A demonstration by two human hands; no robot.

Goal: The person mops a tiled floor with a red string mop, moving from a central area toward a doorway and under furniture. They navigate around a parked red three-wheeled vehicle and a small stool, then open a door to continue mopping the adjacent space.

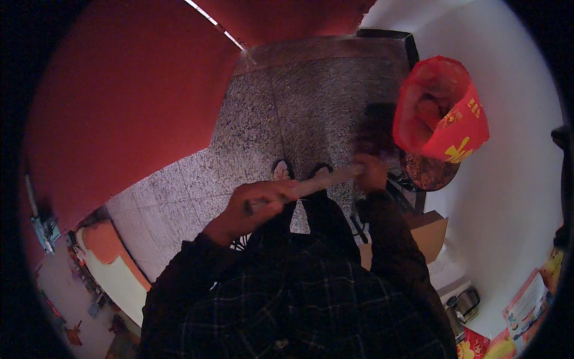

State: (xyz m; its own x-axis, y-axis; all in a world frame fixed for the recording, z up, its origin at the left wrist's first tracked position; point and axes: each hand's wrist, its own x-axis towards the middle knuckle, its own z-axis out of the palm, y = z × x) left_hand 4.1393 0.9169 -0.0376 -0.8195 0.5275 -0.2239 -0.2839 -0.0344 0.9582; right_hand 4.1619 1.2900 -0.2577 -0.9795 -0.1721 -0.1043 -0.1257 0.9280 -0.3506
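My left hand (267,202) grips one end of a pale, stick-like handle (329,179) held across the front of my legs. The other end is in my right hand (372,172), which is partly blurred. Beyond my right hand, a dark reddish blur (376,132) hangs over the floor; I cannot tell what it is. To the right of that hand, an open red bag (466,130) with yellow printing sits above a round brown patterned surface (430,172). Crumpled reddish contents show inside the bag.
A large red panel (134,98) rises on the left and a white wall (506,157) on the right. Speckled floor tiles (251,116) lie ahead. A cardboard box (428,229) and a kettle (468,305) are at right; an orange-and-cream piece of furniture (121,278) stands at lower left.
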